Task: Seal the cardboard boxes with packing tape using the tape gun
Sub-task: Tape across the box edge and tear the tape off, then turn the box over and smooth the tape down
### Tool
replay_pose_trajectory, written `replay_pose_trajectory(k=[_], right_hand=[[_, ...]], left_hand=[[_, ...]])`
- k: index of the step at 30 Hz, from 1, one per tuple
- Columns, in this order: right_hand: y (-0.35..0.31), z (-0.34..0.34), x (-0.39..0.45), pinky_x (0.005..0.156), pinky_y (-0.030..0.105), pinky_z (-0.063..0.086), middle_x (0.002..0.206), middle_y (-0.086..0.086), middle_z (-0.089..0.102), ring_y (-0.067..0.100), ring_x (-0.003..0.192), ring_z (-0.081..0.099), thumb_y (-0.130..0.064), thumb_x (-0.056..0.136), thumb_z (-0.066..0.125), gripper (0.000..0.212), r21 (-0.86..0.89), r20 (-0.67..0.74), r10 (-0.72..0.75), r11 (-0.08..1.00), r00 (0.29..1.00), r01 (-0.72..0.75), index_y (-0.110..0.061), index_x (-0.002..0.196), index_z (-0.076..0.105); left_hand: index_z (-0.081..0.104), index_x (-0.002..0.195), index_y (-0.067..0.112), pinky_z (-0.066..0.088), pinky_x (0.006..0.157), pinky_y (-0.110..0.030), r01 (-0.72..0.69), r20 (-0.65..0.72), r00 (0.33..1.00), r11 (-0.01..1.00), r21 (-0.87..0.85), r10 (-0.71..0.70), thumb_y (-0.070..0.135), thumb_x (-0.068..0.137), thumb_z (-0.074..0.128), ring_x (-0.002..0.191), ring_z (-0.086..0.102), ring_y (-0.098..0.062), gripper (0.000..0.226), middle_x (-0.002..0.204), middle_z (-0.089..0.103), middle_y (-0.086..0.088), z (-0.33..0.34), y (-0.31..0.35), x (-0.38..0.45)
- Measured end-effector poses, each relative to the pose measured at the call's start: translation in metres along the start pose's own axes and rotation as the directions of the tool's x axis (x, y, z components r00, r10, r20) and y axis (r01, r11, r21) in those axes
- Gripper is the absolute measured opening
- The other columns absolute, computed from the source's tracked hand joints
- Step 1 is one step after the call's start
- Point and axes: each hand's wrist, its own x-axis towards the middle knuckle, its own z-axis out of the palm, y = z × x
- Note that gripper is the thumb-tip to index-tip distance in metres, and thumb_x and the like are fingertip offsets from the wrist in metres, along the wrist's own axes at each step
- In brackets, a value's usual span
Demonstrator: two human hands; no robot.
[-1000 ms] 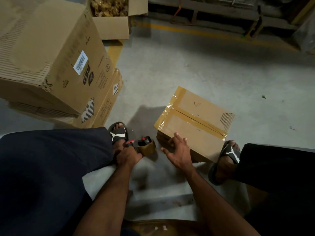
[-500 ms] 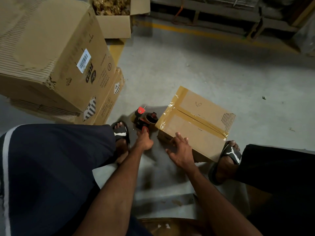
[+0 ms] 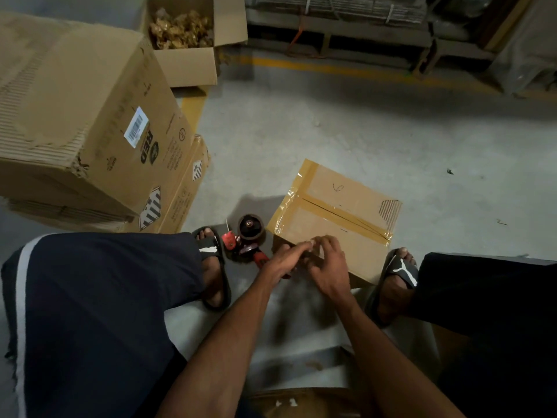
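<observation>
A small cardboard box lies on the concrete floor between my feet, its top seam and left edge covered with brown tape. The red and black tape gun rests on the floor just left of the box, beside my left sandal, with no hand on it. My left hand reaches to the box's near left corner, fingers stretched out. My right hand sits at the same near edge, fingers curled over it. Both hands are blurred and meet at the corner.
A large cardboard box stands stacked on flat cartons at the left. An open box of brown scraps is behind it. A yellow floor line and a pallet rack run along the back. My sandalled feet flank the small box.
My left hand has let go of the tape gun, which now lies on the floor, and has moved right to the box's near corner. My right hand stays on the near edge.
</observation>
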Motion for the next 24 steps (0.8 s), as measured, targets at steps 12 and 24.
replay_pose_trajectory(k=[12, 24], right_hand=[[0.016, -0.015, -0.021, 0.098, 0.044, 0.055, 0.168, 0.004, 0.028, 0.032, 0.144, 0.044, -0.044, 0.072, 0.057, 0.098, -0.430, 0.168, 0.094, 0.903, 0.981, -0.013, -0.022, 0.163, 0.026], [0.033, -0.057, 0.020, 0.109, 0.052, 0.047, 0.149, 0.004, 0.054, 0.026, 0.128, 0.058, -0.019, 0.092, 0.065, 0.052, -0.129, -0.146, 0.153, 0.977, 0.977, -0.172, -0.021, 0.143, 0.055]], left_hand=[[0.055, 0.129, -0.004, 0.043, 0.092, -0.033, -0.067, -0.402, 0.909, 0.991, 0.116, 0.108, 0.021, 0.100, 0.058, 0.124, 0.057, -0.031, 0.038, 0.130, 0.061, -0.012, 0.022, 0.014, 0.006], [0.027, 0.152, 0.012, 0.050, 0.093, -0.037, -0.310, -0.327, 0.842, 0.881, 0.356, 0.428, 0.007, 0.082, 0.063, 0.117, 0.054, -0.034, 0.079, 0.135, 0.046, -0.019, 0.036, 0.018, 0.015]])
